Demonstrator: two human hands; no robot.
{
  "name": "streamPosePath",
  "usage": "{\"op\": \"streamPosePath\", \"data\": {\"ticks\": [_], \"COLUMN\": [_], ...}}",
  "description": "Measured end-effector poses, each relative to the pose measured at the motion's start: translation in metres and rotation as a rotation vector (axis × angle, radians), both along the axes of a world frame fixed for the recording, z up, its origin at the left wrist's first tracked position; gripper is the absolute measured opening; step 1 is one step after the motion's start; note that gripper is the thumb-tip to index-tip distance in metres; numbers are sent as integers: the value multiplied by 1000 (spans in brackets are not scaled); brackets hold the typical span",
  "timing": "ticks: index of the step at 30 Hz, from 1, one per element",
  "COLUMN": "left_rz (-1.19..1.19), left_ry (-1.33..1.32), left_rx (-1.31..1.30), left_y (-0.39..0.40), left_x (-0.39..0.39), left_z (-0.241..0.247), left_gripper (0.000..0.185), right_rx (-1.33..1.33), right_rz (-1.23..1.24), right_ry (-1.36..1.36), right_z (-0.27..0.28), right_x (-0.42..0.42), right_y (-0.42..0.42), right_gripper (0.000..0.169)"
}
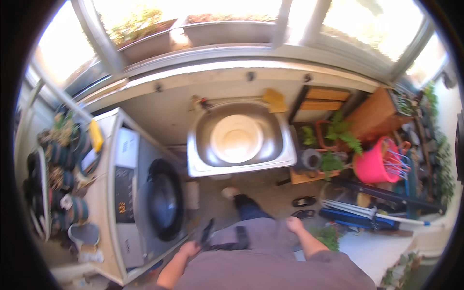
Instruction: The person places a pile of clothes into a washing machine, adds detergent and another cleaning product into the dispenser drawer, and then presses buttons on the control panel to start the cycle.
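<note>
My left hand (190, 249) hangs low at my side with its fingers curled. It is close to a black strap (207, 232) at my waist; blur hides whether it touches the strap. On the other side my right hand (295, 224) is down beside my body, loosely closed, with no object visible in it. Before me a stainless steel sink (239, 170) is set against the wall. A round cream-coloured plastic basin (237, 139) sits inside it. Above the sink is a tap (201, 102), and a yellow cloth (274, 100) lies over the back right rim.
A front-loading washing machine (125, 188) with a lit display stands left, potted plants (63, 152) beyond it. At right are a pink bucket (375, 163) with hangers, ferns (340, 132) and a wooden cabinet (377, 116). Dark slippers (303, 202) and poles (380, 214) lie on the floor.
</note>
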State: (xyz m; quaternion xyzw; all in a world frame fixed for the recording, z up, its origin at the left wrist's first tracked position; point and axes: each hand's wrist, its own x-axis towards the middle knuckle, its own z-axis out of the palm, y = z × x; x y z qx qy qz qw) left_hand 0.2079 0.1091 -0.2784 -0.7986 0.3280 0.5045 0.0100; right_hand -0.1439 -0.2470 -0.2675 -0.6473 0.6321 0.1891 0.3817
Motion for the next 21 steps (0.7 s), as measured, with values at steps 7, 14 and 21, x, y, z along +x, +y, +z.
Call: {"op": "streamPosePath", "data": {"ticks": [7,14,21], "left_rz": [316,501,796], "left_ry": [-196,-159,-213], "left_rx": [-87,-230,-153], "left_y": [-30,-55,9], "left_x": [32,-12,-94], "left_z": [37,79,35], "left_gripper": [31,33,31], "right_rx": [343,88,294], "right_rz": [-338,93,-10], "right_ry": [-17,-376,-322], "right_z": [-110,-102,-44], "right_x": [-115,-32,59], "right_y": [77,-20,-96], "right_gripper": [19,18,21]}}
